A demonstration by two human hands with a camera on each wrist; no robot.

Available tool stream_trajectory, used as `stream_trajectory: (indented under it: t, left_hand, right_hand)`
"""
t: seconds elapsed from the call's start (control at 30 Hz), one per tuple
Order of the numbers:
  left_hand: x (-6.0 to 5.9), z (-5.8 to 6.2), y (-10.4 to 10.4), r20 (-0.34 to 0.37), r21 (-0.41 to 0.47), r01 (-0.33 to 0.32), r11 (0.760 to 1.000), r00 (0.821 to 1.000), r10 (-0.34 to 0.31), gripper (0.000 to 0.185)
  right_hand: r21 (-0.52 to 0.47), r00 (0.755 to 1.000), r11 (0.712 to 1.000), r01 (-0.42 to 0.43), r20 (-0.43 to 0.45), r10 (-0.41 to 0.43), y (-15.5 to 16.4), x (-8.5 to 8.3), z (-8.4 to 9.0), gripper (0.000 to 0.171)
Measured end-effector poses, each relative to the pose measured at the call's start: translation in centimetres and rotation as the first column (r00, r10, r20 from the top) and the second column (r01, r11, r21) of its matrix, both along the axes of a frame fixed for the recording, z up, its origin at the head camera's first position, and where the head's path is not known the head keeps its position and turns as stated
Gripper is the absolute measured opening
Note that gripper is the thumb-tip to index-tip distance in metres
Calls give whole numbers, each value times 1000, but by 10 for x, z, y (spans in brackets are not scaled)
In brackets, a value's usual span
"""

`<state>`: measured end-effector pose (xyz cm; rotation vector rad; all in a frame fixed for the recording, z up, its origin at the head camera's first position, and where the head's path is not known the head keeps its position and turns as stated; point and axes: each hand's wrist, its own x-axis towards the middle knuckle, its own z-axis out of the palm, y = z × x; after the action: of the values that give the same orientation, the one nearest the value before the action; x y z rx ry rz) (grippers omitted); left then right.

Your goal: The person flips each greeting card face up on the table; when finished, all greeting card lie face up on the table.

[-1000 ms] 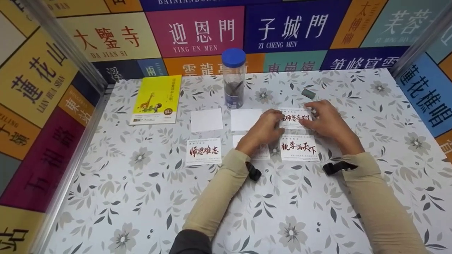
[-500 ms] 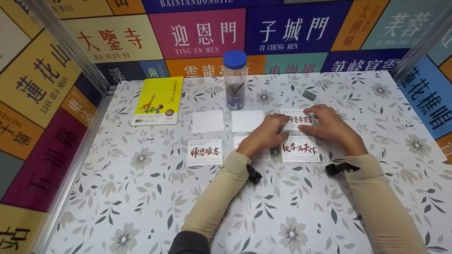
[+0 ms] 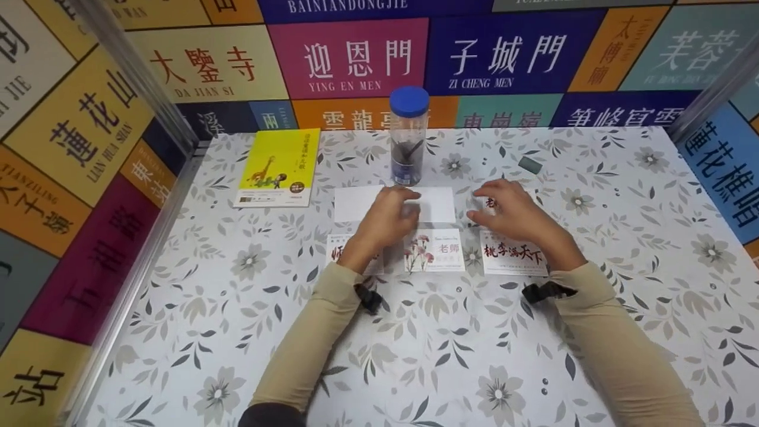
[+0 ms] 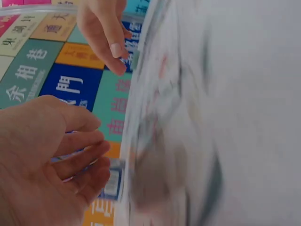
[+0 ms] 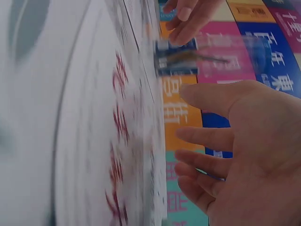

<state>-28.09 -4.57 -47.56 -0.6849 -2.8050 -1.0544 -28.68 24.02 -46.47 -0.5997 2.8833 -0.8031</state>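
Between both hands [image 3: 388, 216] [image 3: 510, 210], a card [image 3: 434, 250] reads "老师".

The tabletop [image 3: 450, 356] is white with a grey leaf-and-flower print. The book [image 3: 277, 168] is yellow with a giraffe drawing. The jar [image 3: 408, 137] is clear with a blue lid. Two cards [image 3: 437, 203] are plain white; one card [image 3: 436, 251] shows red carnations, another [image 3: 513, 254] red and black brush lettering. Sleeves [image 3: 302, 350] are beige.
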Motion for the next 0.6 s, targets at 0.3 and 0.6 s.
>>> stream_trajectory:
  t: [0.3, 0.6]
  left_hand:
    - [2, -8, -19, -11, -97, -33, 995, 999, 32, 22]
    - [5, -12, -23, -12, -153, -65, 986, 998, 64, 27]
  right_hand:
    - [104, 993, 995, -9, 121, -4, -30, -20, -7, 80]
    - [156, 984, 988, -16, 180, -13, -37, -31, -8, 99]
